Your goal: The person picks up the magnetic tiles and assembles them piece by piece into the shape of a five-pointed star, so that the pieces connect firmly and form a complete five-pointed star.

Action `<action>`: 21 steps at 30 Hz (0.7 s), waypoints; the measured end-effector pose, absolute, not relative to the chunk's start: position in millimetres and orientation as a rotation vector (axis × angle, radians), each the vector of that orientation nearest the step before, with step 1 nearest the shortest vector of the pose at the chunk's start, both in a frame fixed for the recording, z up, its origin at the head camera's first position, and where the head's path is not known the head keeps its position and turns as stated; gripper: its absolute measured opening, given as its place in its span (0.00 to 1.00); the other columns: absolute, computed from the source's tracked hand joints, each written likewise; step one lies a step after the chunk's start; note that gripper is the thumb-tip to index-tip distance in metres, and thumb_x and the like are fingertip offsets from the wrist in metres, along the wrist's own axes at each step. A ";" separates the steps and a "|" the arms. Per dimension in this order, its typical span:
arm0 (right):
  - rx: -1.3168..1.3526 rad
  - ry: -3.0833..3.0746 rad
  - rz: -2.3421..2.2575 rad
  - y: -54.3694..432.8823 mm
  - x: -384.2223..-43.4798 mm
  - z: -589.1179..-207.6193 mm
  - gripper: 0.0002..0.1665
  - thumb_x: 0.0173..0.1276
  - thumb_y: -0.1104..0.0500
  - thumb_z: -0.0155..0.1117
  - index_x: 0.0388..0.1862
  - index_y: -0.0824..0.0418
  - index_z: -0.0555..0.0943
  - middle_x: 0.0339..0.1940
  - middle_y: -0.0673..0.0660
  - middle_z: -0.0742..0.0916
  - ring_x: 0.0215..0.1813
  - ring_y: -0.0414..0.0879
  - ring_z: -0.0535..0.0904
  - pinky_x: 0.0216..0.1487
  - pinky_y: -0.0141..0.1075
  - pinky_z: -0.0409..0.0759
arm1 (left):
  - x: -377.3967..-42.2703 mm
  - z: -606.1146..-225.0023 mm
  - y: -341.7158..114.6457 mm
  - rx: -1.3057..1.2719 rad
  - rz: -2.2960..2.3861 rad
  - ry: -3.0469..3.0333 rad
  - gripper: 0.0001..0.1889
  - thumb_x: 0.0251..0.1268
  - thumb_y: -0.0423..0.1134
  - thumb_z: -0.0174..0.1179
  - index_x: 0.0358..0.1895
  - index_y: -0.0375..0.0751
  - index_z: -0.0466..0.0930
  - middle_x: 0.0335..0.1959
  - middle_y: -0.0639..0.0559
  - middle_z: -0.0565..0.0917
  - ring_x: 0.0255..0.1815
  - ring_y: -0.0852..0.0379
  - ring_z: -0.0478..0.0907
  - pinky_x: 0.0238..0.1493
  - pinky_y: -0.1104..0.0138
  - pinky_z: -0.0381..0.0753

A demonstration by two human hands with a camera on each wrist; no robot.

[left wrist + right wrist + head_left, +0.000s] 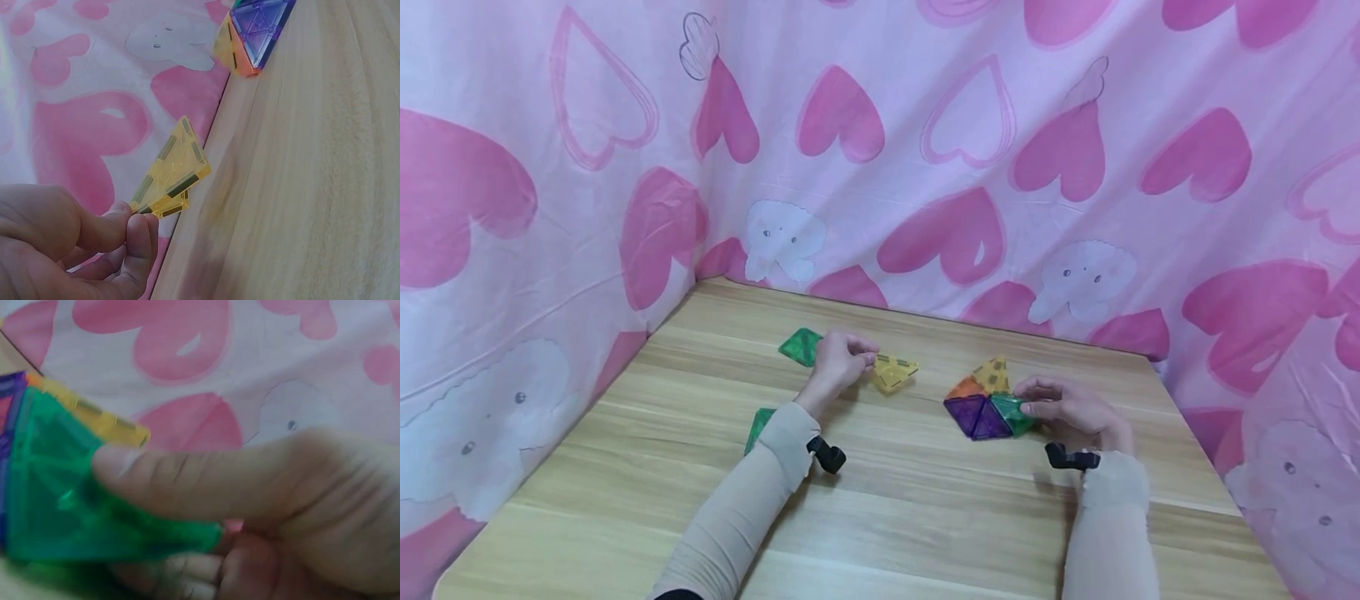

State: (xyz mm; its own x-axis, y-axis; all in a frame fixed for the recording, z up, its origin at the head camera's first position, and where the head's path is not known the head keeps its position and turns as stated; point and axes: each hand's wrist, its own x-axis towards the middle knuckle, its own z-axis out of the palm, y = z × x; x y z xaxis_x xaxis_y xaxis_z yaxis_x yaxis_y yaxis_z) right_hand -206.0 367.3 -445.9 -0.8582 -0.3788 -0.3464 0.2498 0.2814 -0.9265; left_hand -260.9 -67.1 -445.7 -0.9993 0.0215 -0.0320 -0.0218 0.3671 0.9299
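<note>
Risk first: left hand [838, 360] pinches yellow triangle tile [172, 172] only at one corner w/ thumb and fingertips, so tile sticks out past the grip, tilted above wooden table [887, 517]; it may swing or slip. Right hand [1071, 410] grips green tile [56, 506] of tile cluster [988, 400], thumb on top, fingers under; a pull could probably split the joins. Both forearms lie low over table, wrists bent inward.

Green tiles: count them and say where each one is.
3. One green tile lies behind the left hand, one peeks out beside the left sleeve, one is gripped by the right hand. Others may be hidden.
</note>
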 end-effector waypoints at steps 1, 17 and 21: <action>-0.110 2.042 -1.646 365.4 -207.3 -449.1 0.25 0.85 0.61 0.67 0.73 0.69 0.75 0.65 0.61 0.83 0.63 0.51 0.81 0.65 0.42 0.85 | -260.8 -446.0 -66.9 0.000 1.749 2.562 0.06 0.73 0.29 0.74 0.46 0.41 0.97 0.38 0.47 0.94 0.37 0.55 0.92 0.35 0.70 0.88; -0.192 2.271 -1.845 297.3 -237.4 -485.0 0.27 0.86 0.56 0.66 0.77 0.67 0.78 0.61 0.58 0.90 0.59 0.43 0.87 0.64 0.32 0.84 | -256.9 -450.1 -57.4 0.094 1.737 2.556 0.05 0.73 0.29 0.74 0.45 0.41 0.96 0.38 0.48 0.94 0.37 0.55 0.92 0.37 0.71 0.88; -0.184 2.310 -1.786 288.6 -240.0 -486.0 0.25 0.86 0.53 0.67 0.75 0.61 0.81 0.62 0.60 0.90 0.60 0.44 0.87 0.64 0.31 0.83 | -256.8 -452.7 -57.1 0.109 1.761 2.525 0.06 0.74 0.28 0.72 0.45 0.41 0.96 0.37 0.48 0.93 0.37 0.55 0.92 0.34 0.72 0.87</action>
State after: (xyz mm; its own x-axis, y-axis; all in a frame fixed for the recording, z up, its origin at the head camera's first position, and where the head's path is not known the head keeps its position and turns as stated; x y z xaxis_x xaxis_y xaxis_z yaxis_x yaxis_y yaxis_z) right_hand -240.0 288.6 -486.0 -0.9690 -0.2289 -0.0934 0.0329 0.2553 -0.9663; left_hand -256.8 -57.1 -452.7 -0.9956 0.0931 -0.0104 0.0224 0.3445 0.9385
